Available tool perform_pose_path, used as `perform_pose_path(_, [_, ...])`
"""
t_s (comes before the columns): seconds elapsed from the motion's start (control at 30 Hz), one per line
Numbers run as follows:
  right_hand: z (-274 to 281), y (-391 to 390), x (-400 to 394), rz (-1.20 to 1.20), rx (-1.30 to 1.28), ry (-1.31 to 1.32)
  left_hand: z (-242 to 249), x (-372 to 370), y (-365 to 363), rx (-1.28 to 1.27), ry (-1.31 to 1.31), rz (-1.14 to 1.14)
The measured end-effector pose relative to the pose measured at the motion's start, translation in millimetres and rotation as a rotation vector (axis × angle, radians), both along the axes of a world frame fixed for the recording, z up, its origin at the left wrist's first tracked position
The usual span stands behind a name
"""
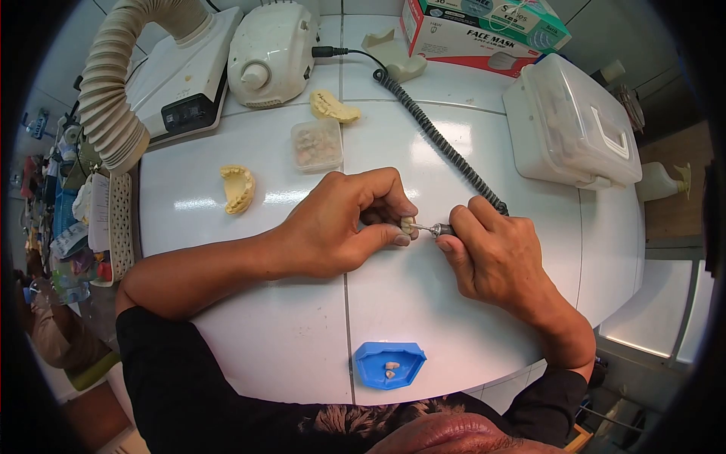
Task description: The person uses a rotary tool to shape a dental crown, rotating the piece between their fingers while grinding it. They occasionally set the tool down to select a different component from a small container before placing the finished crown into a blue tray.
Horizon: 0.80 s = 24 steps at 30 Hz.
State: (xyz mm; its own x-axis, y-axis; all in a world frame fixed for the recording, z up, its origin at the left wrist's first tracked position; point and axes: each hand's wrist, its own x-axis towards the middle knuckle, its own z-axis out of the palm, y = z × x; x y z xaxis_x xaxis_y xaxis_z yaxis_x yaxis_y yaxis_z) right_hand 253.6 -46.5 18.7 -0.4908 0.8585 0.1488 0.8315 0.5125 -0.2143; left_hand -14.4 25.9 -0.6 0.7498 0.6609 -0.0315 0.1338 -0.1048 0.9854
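Observation:
Between the thumb and fingers of my left hand (344, 219) is a small yellowish dental piece (407, 225), tooth-like in shape and partly hidden by the fingertips. My right hand (491, 253) grips a rotary handpiece (441, 230), its thin bur pointing left with the tip right at the dental piece. A coiled black cord (446, 147) runs from behind the right hand to the white micromotor control box (271, 57). Closer to my body, a blue tray (389, 378) holds a few small tooth-coloured pieces (391, 369).
A dental cast (238, 189) lies left of my hands. Beyond them are a clear box (317, 146) of small pieces and another cast (333, 107). A white case (575, 125) stands right, mask boxes (484, 34) behind. A ribbed hose (113, 91) hangs at left; a person (72, 333) is beyond the table.

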Motion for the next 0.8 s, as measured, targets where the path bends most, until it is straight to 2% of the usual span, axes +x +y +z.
perform_pose_path(0.4, [0.9, 0.0, -0.3, -0.012, 0.005, 0.020, -0.6, -0.3, 0.9, -0.007, -0.013, -0.010])
perform_pose_path(0.5, [-0.8, 0.3, 2.4, -0.014, 0.017, 0.031, -0.7, 2.0, -1.2, -0.095, -0.059, 0.022])
perform_pose_path(0.6, [-1.3, 0.1, 4.2, -0.023, 0.034, 0.018, 6.4, 0.0, 0.8, -0.182, 0.001, 0.005])
perform_pose_path(0.8, [-1.3, 0.6, 5.0, -0.011, 0.065, 0.015, 4.6, -1.2, 3.1, -0.167, -0.026, -0.006])
